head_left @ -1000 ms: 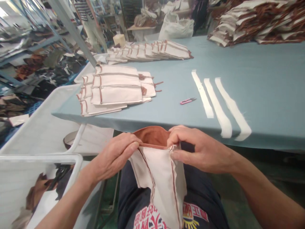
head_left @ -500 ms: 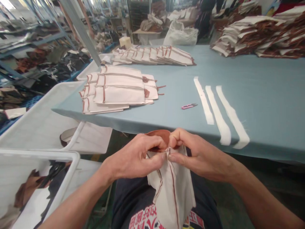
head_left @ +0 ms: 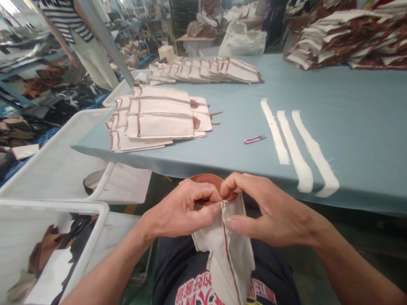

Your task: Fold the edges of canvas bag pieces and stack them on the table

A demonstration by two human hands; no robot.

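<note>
Between my hands hangs a cream fabric pouch [head_left: 237,245] with a brown seam down its front and a brown lining showing at its open top. My left hand [head_left: 186,207] pinches the top edge beside the seam between thumb and fingers. On the other side of the seam, my right hand [head_left: 262,207] grips the same rim, its fingers over the lining and its thumb on the cream outside. The pouch hangs down over my lap, just in front of the table edge.
On the blue-covered table [head_left: 203,159] lie stacked cream pouches [head_left: 162,126], thread snips [head_left: 254,140] and white strips [head_left: 294,148]. A row of pouches [head_left: 206,70] and a large fabric pile [head_left: 346,40] sit farther back. White bins [head_left: 104,212] stand at left. A person [head_left: 85,46] is behind them.
My right thumb has moved lower and a little away from the seam, while my left hand keeps its pinch. The pouch has shifted slightly left. A person has come into view at upper left.
</note>
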